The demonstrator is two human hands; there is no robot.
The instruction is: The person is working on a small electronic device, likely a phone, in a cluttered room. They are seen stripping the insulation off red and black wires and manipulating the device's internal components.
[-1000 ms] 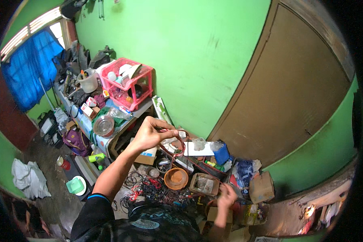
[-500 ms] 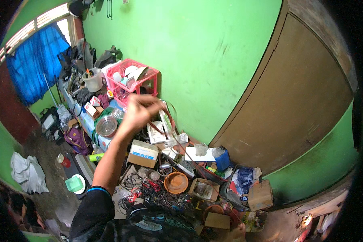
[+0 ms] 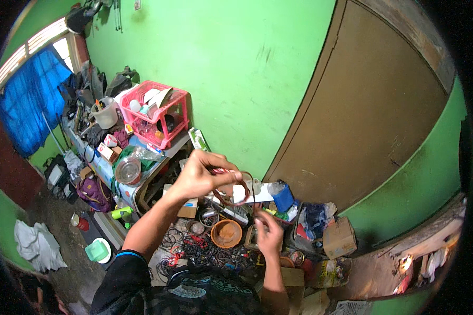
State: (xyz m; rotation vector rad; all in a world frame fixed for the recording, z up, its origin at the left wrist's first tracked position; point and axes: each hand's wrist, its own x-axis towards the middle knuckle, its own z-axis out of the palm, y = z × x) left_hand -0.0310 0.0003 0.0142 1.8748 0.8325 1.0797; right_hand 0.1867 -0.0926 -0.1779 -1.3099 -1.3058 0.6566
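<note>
My left hand [image 3: 207, 176] is raised in the middle of the view, its fingers closed round a looped reddish-brown cable [image 3: 249, 181]. The loops hang to the right of its fingertips. Lower and to the right, my right hand [image 3: 268, 234] pinches a strand of the same cable running down from the loops. Below both hands lies a tangled heap of black and red wires [image 3: 199, 249]. An orange bowl [image 3: 226, 234] stands beside that heap, just left of my right hand.
A pink basket rack [image 3: 163, 113] and a clear round container [image 3: 128, 170] stand on the cluttered table at left. A blue container [image 3: 282, 197] and a cardboard box [image 3: 339, 236] are to the right. The brown door [image 3: 362, 115] stands behind, set in a green wall.
My left hand has come lower and to the right with the cable, which now hangs in loops. My right hand has risen from the lower right to the strand. The view has shifted rightward.
</note>
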